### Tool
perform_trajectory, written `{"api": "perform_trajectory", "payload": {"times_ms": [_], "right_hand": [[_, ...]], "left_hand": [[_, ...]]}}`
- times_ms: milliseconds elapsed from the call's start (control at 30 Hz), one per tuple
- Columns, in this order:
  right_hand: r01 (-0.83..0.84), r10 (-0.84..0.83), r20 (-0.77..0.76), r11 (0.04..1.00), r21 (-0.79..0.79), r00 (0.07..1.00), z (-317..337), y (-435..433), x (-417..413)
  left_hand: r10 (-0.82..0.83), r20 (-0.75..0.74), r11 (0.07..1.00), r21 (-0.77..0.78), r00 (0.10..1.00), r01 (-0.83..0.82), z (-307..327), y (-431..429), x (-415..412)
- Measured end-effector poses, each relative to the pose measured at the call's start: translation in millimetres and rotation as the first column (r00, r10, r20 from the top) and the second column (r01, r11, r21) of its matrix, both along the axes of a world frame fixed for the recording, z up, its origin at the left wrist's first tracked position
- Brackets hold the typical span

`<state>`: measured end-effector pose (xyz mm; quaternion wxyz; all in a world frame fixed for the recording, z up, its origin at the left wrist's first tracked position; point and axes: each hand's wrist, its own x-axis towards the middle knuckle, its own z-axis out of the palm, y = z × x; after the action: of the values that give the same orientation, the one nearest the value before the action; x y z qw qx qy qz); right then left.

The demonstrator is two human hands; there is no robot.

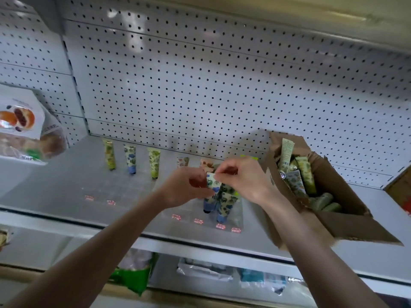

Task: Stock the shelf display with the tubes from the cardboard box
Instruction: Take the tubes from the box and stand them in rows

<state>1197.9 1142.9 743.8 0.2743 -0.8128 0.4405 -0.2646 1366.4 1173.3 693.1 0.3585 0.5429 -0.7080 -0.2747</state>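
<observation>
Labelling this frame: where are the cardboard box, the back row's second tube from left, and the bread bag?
cardboard box (pixel 347 224): head view, near wall.
second tube (pixel 130 158): head view, mid-body.
bread bag (pixel 24 121): head view, printed front.

Left hand (pixel 185 188), right hand (pixel 243 181) on tubes (pixel 229 197)

Illumination is bright, cool and diffuse, arriving from overhead. Glare patches sit on the upper left of the pegboard (pixel 200 74). The shelf (pixel 66 185) surface is glossy; red labels (pixel 89 197) show on it only as blurred smudges. A soft shadow falls on the pegboard just left of the cardboard box (pixel 355 223). Wide-angle distortion bows the shelf edge and the pegboard rows toward the frame borders. Sharpness is low throughout. The bread bag (pixel 24 127) at far left is smeared, and the print on the tube (pixel 212 181) pinched by the left hand (pixel 184 187) and right hand (pixel 242 178) is unreadable.
</observation>
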Motion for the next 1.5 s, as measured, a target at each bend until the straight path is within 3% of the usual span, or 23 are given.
{"api": "perform_trajectory", "payload": {"times_ms": [233,800,1500], "right_hand": [[0.012,-0.019,-0.192,0.999,-0.039,0.981,-8.2,4.8,-4.3],[0.023,-0.078,-0.341,0.987,-0.161,0.937,-24.3,3.2,-0.4],[-0.027,-0.031,-0.332,0.985,-0.168,0.943,-21.4,3.5,-0.7]], "left_hand": [[0.008,0.103,1.0,0.016,0.995,-0.01,-20.3,-3.5,-4.6],[0.061,0.118,0.996,0.052,0.991,-0.068,-37.1,-5.0,-13.4],[0.065,0.135,0.997,0.042,0.989,-0.071,-38.0,-4.0,-12.1]]}}
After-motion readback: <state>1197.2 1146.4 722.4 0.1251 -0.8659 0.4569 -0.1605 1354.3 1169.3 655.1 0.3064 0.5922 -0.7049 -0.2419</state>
